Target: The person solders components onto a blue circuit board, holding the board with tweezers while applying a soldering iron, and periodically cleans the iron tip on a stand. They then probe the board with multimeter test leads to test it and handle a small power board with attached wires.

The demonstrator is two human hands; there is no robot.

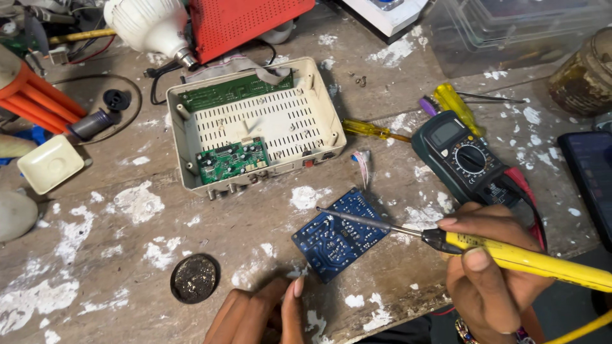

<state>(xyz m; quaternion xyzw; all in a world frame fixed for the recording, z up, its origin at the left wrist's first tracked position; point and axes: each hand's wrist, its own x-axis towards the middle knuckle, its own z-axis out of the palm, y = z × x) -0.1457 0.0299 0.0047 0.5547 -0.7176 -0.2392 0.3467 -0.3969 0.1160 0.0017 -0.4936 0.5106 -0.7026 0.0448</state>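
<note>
Right hand [488, 271], fingers [477, 260] wrapped around the yellow plastic handle of a soldering iron [510, 255], thumb pressed on top; thin metal tip stretched leftward, ending over the upper edge of a small blue rectangular circuit board [340, 234]. Whether tip touches board: cannot tell. Board flat on the paint-spattered wooden counter [95, 255], near its front edge, tilted diagonally.

Left hand [258, 315] at the bottom edge, fingers [298, 288] loosely curled and holding nothing, fingertips resting on the counter just below-left of the board.

Just beside the right hand, above it, a dark green digital multimeter [462, 156] with round dial and red lead. Beyond that, two yellow-handled screwdrivers [373, 130]. Farther up the counter, an open cream plastic casing [255, 130] with slotted floor and two green circuit boards inside. Left of the left hand, a round dark tin [194, 278] of dull residue. Far back left, a white bulb [150, 25] beside a red perforated metal box [245, 22]
</note>
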